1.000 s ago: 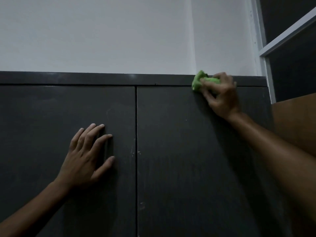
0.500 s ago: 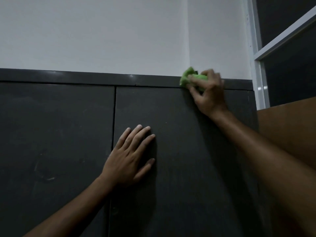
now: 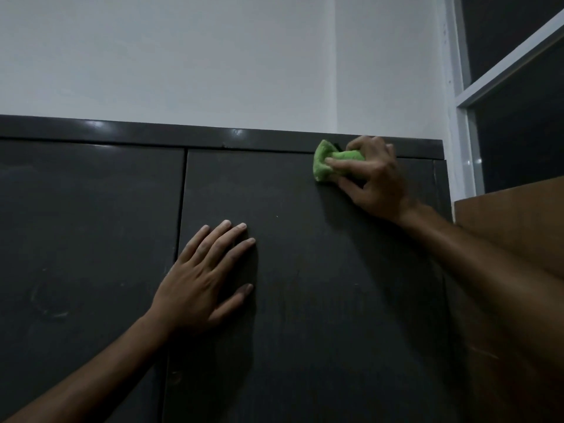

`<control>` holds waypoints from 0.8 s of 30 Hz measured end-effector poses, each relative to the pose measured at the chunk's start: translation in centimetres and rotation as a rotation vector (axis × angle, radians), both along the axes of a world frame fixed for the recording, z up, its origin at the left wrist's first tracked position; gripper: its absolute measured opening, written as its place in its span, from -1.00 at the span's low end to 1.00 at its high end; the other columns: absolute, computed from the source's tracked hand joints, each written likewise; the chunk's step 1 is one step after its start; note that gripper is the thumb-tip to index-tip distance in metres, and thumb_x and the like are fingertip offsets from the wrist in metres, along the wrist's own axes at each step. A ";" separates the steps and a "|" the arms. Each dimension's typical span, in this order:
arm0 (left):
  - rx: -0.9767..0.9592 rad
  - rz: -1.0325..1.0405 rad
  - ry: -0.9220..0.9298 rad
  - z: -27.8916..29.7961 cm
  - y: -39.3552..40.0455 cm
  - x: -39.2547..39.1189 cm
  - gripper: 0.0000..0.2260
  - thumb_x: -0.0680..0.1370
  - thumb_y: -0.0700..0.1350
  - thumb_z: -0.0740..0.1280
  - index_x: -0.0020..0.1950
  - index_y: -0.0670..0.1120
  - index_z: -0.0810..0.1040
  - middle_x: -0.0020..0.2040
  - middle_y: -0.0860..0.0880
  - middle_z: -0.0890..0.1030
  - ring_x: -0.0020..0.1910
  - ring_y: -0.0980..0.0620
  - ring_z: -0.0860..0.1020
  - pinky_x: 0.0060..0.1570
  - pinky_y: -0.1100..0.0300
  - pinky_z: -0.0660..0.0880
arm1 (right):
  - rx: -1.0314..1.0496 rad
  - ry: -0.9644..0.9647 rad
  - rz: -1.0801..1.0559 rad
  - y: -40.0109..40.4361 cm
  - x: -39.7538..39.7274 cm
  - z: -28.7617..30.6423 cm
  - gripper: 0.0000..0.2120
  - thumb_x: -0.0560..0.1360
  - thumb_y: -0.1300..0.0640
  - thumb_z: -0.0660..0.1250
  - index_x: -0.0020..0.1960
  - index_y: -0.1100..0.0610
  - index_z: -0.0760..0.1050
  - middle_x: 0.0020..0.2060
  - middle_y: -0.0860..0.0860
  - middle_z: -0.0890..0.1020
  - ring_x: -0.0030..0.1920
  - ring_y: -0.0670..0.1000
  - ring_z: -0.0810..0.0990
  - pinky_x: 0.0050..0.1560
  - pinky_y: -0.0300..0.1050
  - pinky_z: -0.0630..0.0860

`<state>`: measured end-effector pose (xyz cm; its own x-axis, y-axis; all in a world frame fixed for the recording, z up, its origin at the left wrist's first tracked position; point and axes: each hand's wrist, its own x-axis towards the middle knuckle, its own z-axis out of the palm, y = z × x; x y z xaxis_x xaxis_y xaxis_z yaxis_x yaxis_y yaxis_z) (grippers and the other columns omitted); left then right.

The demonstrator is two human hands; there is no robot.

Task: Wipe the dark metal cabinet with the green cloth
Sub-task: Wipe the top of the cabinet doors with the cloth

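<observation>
We bunch the small crumpled green cloth [image 3: 328,161] in our right hand [image 3: 374,181], its grip pinching it against the tall dark metal cabinet [image 3: 320,300] just under the top edge to scrub there, while our left hand [image 3: 203,285] lies spread flat on the door, likely to brace it.

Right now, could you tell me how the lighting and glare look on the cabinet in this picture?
Head view: dim overall. Two small glare spots sit on the dark metal cabinet top strip. The left hand casts a soft shadow on the door. The green cloth in the right hand stays clearly visible. The wide lens bends the straight edges.
</observation>
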<state>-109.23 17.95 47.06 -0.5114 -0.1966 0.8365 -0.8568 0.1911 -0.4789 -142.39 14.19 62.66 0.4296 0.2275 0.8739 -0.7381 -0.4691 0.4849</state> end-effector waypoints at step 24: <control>-0.013 -0.049 0.006 0.0 0.2 -0.4 -0.36 0.57 0.24 0.15 0.56 -0.08 0.28 0.61 -0.12 0.20 0.61 -0.11 0.11 0.56 -0.14 0.06 | 0.058 -0.302 0.005 -0.5 -9.7 -0.5 -0.72 0.53 -0.01 0.39 0.21 0.03 0.62 0.03 0.15 0.51 0.05 0.16 0.46 0.04 0.19 0.43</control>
<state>-109.60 18.12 47.07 -0.5148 -0.1610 0.8421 -0.8497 0.2265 -0.4761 -152.14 13.69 62.19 0.1474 0.1747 0.9735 -0.8423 -0.4938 0.2161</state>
